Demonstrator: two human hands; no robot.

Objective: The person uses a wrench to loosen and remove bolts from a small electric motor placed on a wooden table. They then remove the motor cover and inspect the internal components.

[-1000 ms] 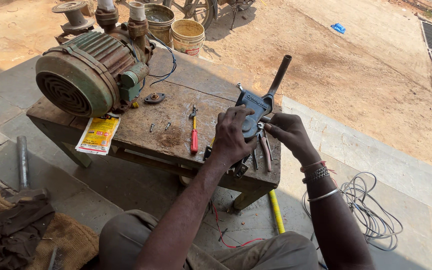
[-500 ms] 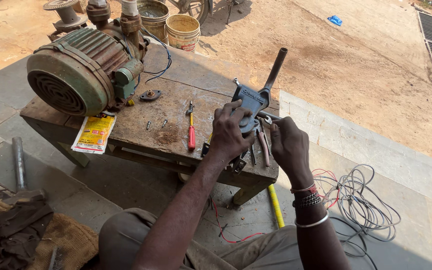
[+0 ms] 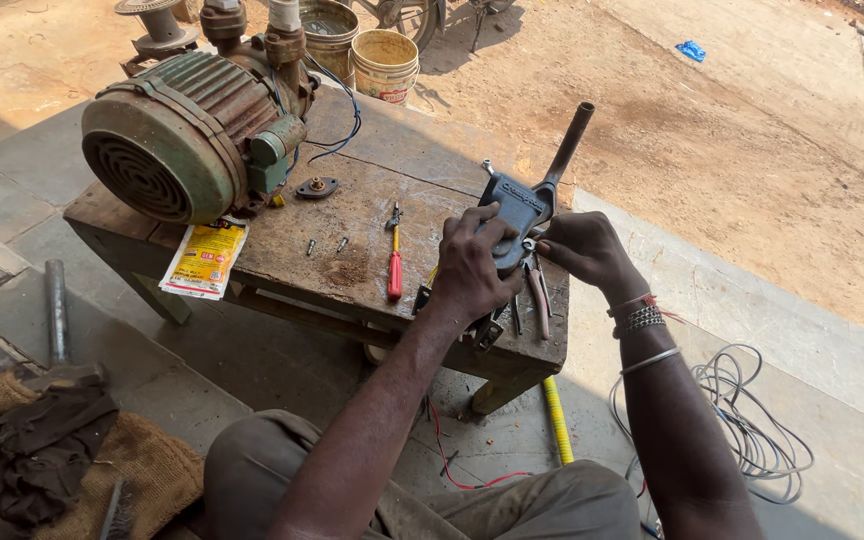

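Grey-blue lever tool (image 3: 518,205) gripped by left hand (image 3: 472,268), right hand (image 3: 582,248) alongside

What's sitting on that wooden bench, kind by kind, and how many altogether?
Green electric motor pump: 1
Blue-grey lever tool, under both hands: 1
Red-handled screwdriver: 1
Pliers: 1
Loose screws: 2
Round metal cap: 1
Yellow packet: 1
Total: 8

The left hand rests on the tool; the right hand works at its side.
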